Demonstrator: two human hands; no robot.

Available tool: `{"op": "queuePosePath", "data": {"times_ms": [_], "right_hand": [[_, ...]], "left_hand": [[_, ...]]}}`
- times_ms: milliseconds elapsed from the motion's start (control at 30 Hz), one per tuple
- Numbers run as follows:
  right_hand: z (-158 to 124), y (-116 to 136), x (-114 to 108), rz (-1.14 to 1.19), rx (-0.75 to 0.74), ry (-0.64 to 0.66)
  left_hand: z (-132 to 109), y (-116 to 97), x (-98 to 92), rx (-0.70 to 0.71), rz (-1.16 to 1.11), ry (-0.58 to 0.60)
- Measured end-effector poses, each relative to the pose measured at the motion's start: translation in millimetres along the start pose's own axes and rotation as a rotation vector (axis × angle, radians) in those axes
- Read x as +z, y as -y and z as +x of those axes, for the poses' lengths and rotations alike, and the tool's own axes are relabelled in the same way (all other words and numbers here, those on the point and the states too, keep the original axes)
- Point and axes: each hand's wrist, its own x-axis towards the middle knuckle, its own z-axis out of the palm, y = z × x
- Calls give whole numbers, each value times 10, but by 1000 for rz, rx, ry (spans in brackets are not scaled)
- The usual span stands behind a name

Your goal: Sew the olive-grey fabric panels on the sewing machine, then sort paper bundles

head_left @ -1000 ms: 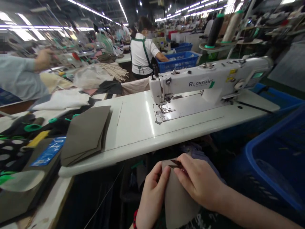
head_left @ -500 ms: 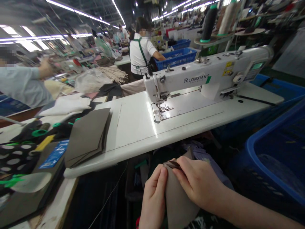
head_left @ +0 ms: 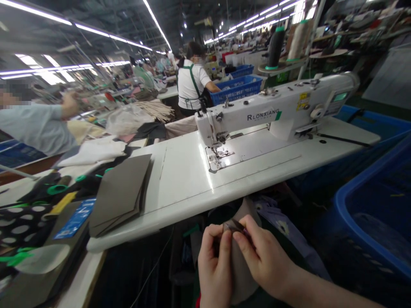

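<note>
The left hand's fingers (head_left: pixel 225 246) and those of the right hand (head_left: pixel 271 263) pinch the top of a grey-brown fabric piece (head_left: pixel 244 278), thumbs close together. The piece is near, just this side of the table (head_left: pixel 180 184), bent at its top edge, where a darker strip shows between the fingertips; whether that is a fold or a separate part I cannot tell. Below, it hangs smooth and paler, partly covered by the hands. Just beyond the right hand lies a purple patterned cloth (head_left: pixel 278 218). The table's near edge runs between the hands and a white sewing machine (head_left: pixel 237 113). At the table's left end is a stack of flat grey-brown panels (head_left: pixel 123 184), with a blue label strip (head_left: pixel 75 218) farther left. A large blue basket (head_left: pixel 342 209) stands near right. Far off, a co-worker in white (head_left: pixel 192 81) reaches into a blue crate (head_left: pixel 239 90).
</note>
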Motion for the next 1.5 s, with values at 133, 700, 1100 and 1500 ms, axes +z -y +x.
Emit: {"op": "queuePosePath", "data": {"times_ms": [133,700,1100,1500], "right_hand": [[-36,-104,83,-152,-104,-62],[-187,-139,175,7,57,120],[-259,-140,260,-25,53,112],[-355,-193,371,-7,45,44]], "left_hand": [[-32,-8,34,-133,-169,5],[-213,247,97,-224,-428,-100],[-289,316,128,-238,-491,-137],[-333,374,130,-230,-502,-153]]}}
